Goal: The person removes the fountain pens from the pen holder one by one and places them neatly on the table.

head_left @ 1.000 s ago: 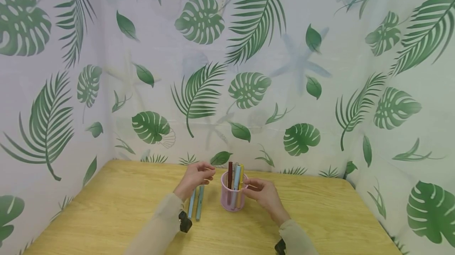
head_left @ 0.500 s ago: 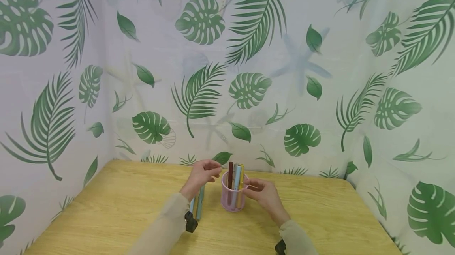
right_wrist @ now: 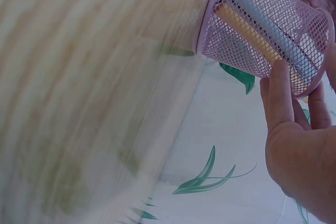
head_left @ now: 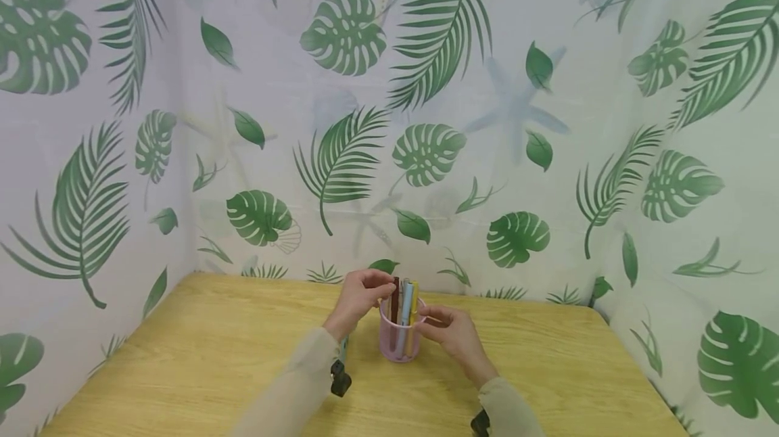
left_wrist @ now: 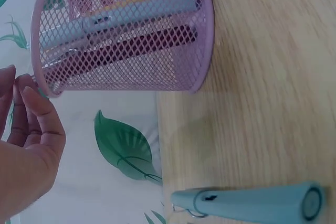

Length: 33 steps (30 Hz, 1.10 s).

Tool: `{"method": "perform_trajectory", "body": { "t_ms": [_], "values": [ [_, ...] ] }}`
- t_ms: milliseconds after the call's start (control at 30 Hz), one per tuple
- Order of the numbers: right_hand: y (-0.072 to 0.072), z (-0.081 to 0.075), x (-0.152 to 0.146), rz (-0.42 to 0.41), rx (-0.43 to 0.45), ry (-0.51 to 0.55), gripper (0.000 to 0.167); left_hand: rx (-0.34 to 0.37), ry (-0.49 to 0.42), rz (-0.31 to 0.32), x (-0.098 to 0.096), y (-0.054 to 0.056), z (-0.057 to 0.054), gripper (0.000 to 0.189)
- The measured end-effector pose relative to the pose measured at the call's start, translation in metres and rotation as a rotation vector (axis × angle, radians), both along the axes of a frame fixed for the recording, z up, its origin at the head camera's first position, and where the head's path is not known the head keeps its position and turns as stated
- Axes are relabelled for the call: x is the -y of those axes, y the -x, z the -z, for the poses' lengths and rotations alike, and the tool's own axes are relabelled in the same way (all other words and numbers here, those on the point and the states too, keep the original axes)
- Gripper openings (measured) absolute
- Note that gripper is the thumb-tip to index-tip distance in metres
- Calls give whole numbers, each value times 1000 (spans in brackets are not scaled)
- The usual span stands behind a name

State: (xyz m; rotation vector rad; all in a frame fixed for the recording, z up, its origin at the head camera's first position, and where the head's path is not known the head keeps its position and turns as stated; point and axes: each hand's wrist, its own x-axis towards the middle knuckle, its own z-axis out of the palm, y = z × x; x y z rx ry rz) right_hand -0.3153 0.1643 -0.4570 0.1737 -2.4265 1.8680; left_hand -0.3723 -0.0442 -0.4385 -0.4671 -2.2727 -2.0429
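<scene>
A pink mesh pen cup [head_left: 398,349] stands upright on the table. In it lean a dark red pen [head_left: 394,302], a light blue pen [head_left: 406,298] and a yellow pen [head_left: 414,296], with another pale one partly hidden. My left hand [head_left: 359,296] has its fingertips at the top of the dark red pen; whether they pinch it is hidden. At the cup's right side, my right hand [head_left: 452,337] holds the rim, thumb and fingers on the mesh in the right wrist view. A teal pen [left_wrist: 252,203] lies on the table beside the cup.
The wooden table [head_left: 201,356] has its back edge close behind the cup. Leaf-printed sheets [head_left: 347,173] hang behind it and on both sides. My left forearm covers part of the tabletop where the loose pens lie.
My left hand has moved right from beside the cup to the dark red pen's top, its forearm now covering more of the loose pens. The right hand and cup have stayed put.
</scene>
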Motion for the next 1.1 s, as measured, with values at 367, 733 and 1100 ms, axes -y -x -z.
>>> {"method": "perform_trajectory", "body": {
  "t_ms": [367, 733, 1100],
  "values": [
    [0, 0, 0, -8, -7, -1, 29, -56, 111, -27, -17, -4, -8, 16],
    [2, 2, 0, -2, -9, -15, 28, -105, 204, -16, -23, -5, -9, 20],
    [2, 2, -1, 7, -8, -39, 30, -113, 184, -33, -21, -5, -7, 16]
  ]
}}
